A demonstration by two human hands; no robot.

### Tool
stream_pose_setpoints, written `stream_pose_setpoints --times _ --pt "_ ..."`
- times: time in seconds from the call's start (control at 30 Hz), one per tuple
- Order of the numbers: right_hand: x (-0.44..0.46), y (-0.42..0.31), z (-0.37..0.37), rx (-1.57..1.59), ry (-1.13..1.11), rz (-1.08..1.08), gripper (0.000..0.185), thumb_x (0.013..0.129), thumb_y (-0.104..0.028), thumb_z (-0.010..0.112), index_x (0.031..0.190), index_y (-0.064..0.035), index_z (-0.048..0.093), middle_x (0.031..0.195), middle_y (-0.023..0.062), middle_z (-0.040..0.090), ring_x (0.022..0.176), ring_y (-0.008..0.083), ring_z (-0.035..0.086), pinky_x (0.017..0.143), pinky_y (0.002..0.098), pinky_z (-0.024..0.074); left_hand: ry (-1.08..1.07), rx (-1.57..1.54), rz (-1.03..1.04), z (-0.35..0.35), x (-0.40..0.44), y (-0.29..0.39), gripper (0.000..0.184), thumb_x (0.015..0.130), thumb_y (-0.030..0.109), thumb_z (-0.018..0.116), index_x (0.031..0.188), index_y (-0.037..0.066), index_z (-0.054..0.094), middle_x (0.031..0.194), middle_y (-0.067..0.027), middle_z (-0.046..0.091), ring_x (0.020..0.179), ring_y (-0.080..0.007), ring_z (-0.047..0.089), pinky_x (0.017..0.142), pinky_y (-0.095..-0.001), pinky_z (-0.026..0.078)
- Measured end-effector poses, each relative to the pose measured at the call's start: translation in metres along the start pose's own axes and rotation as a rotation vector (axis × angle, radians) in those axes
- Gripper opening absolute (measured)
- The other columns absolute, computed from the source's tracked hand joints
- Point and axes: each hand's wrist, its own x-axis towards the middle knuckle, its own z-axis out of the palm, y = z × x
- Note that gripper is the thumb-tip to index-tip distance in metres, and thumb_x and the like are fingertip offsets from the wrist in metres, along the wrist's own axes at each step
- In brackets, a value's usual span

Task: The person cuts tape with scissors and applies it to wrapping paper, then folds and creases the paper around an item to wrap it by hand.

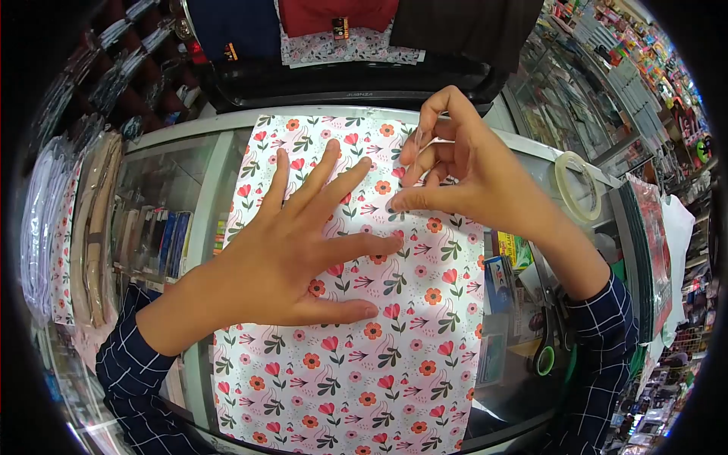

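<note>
A sheet of floral wrapping paper (pixel 349 379), white with red and orange flowers, lies flat on the glass counter. My left hand (pixel 292 246) rests over its upper middle, palm down with fingers spread. Above the paper's upper right part, my right hand (pixel 455 159) is raised with its fingers curled. A thin see-through strip, which looks like clear tape (pixel 417 152), shows at its fingertips. To the right of that hand lies a roll of tape (pixel 565 186). Whether anything is wrapped inside the paper cannot be seen.
Scissors (pixel 544 356) with a green-lined handle are right of the paper. Plastic-wrapped packs (pixel 49 227) stand at the left. Folded garments (pixel 337 17) lie on a black surface (pixel 349 87) beyond the counter's metal edge (pixel 182 136). Shelves of goods line the right side.
</note>
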Motion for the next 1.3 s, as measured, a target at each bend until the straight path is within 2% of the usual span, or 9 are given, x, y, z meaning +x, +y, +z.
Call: stream_pose_setpoints --times 0.07,0.17,0.27,0.37,0.7,1.0,1.1,1.2,1.3 --pt "0.001 -0.004 0.001 0.123 -0.044 0.104 0.055 0.077 0.007 0.077 0.108 -0.0106 0.034 0.096 0.0055 0.058 0.081 0.0075 0.061 0.066 0.0190 0.0488 0.002 -0.012 0.000 0.000 -0.001 0.000 0.055 0.072 0.059 0.073 0.117 0.026 0.069 0.157 -0.0198 0.022 0.146 -0.0491 0.003 0.110 -0.0711 -0.002" --pt "-0.001 0.002 0.001 0.058 -0.036 0.047 0.054 0.080 0.007 0.074 0.110 -0.0105 0.032 0.090 0.0038 0.058 0.081 0.0068 0.061 0.066 0.0192 0.0495 -0.004 -0.015 -0.006 0.001 0.000 0.002 0.056 0.073 0.060 0.073 0.117 0.026 0.068 0.157 -0.0197 0.022 0.146 -0.0488 0.003 0.110 -0.0708 -0.002" --pt "-0.001 0.009 0.009 0.038 0.049 -0.065 0.056 0.077 0.002 0.077 0.110 -0.0074 0.032 0.081 0.0053 0.056 0.066 0.0080 0.058 0.053 0.0210 0.0432 -0.012 0.010 -0.002 0.001 0.001 0.002 0.055 0.073 0.060 0.073 0.117 0.026 0.068 0.157 -0.0193 0.022 0.146 -0.0481 0.003 0.110 -0.0702 -0.002" --pt "-0.002 0.008 0.012 -0.011 0.064 -0.075 0.056 0.078 0.003 0.075 0.110 -0.0075 0.031 0.081 0.0057 0.055 0.064 0.0081 0.058 0.052 0.0212 0.0425 -0.022 -0.001 -0.006 -0.001 0.001 0.002 0.055 0.074 0.060 0.072 0.117 0.026 0.068 0.157 -0.0193 0.021 0.146 -0.0476 0.003 0.111 -0.0696 -0.003" --pt "-0.004 0.010 0.012 0.063 0.048 -0.002 0.055 0.078 0.001 0.075 0.111 -0.0079 0.032 0.084 0.0054 0.054 0.069 0.0088 0.056 0.059 0.0241 0.0434 -0.029 0.008 0.004 -0.002 0.001 0.003 0.054 0.075 0.061 0.072 0.117 0.027 0.068 0.157 -0.0198 0.019 0.146 -0.0474 0.002 0.111 -0.0692 -0.003" --pt "-0.006 0.000 0.012 -0.220 0.099 -0.060 0.056 0.075 -0.003 0.078 0.113 -0.0039 0.037 0.088 0.0101 0.053 0.077 0.0197 0.058 0.064 0.0317 0.0478 -0.057 -0.011 -0.019 -0.003 0.002 0.004 0.055 0.075 0.061 0.071 0.119 0.028 0.068 0.157 -0.0202 0.019 0.146 -0.0465 0.001 0.111 -0.0689 -0.005" --pt "-0.005 0.002 0.012 -0.277 0.119 -0.100 0.057 0.074 -0.006 0.083 0.107 -0.0070 0.037 0.091 0.0050 0.049 0.085 0.0111 0.054 0.055 0.0233 0.0492 -0.056 -0.011 -0.020 -0.004 0.002 0.004 0.056 0.075 0.061 0.071 0.119 0.027 0.068 0.158 -0.0202 0.019 0.147 -0.0461 0.001 0.111 -0.0688 -0.006" --pt "-0.006 0.002 0.012 -0.317 0.163 -0.129 0.059 0.072 -0.010 0.085 0.107 -0.0071 0.038 0.095 0.0056 0.048 0.083 0.0121 0.055 0.056 0.0232 0.0503 -0.054 -0.021 -0.020 -0.004 0.003 0.004 0.055 0.075 0.060 0.071 0.119 0.027 0.068 0.158 -0.0203 0.019 0.147 -0.0458 0.001 0.111 -0.0686 -0.006" --pt "-0.005 0.001 0.011 -0.333 0.178 -0.135 0.054 0.071 -0.008 0.083 0.106 -0.0042 0.042 0.092 0.0112 0.053 0.078 0.0224 0.057 0.067 0.0332 0.0493 -0.043 -0.005 -0.014 -0.002 0.003 0.003 0.055 0.075 0.060 0.072 0.120 0.027 0.067 0.157 -0.0202 0.019 0.147 -0.0460 0.002 0.111 -0.0687 -0.005"
